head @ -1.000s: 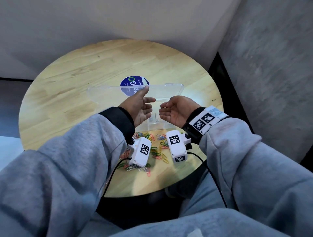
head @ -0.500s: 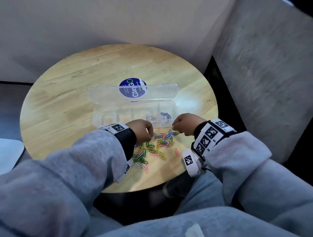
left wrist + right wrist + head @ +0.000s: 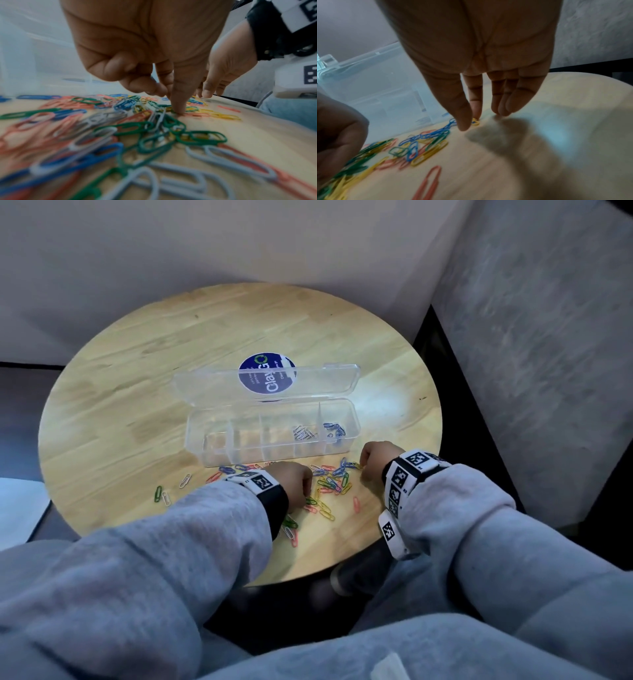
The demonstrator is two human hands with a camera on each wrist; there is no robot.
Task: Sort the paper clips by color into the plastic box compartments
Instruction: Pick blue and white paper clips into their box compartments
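The clear plastic box (image 3: 205,451) stands open mid-table, its lid lying flat behind it. White clips (image 3: 303,433) lie in the second compartment from the right and blue clips (image 3: 334,429) in the rightmost. The mixed clip pile (image 3: 329,484) is spread in front of the box. My left hand (image 3: 306,486) is down on the pile. In the left wrist view its outer fingers are curled and one fingertip (image 3: 178,111) presses the table among the clips, with no clip held. My right hand (image 3: 471,120) points straight fingers down, index tip on a yellow clip (image 3: 476,122).
The round wooden table (image 3: 137,371) has a blue sticker (image 3: 267,373) under the lid. Three stray clips (image 3: 161,494) lie to the left and a red one (image 3: 356,503) near the front edge. A grey wall (image 3: 548,337) rises at the right.
A second ago both hands were raised, palms up, in front of the box. They turned over and dropped onto the pile, and have barely moved in the last half second.
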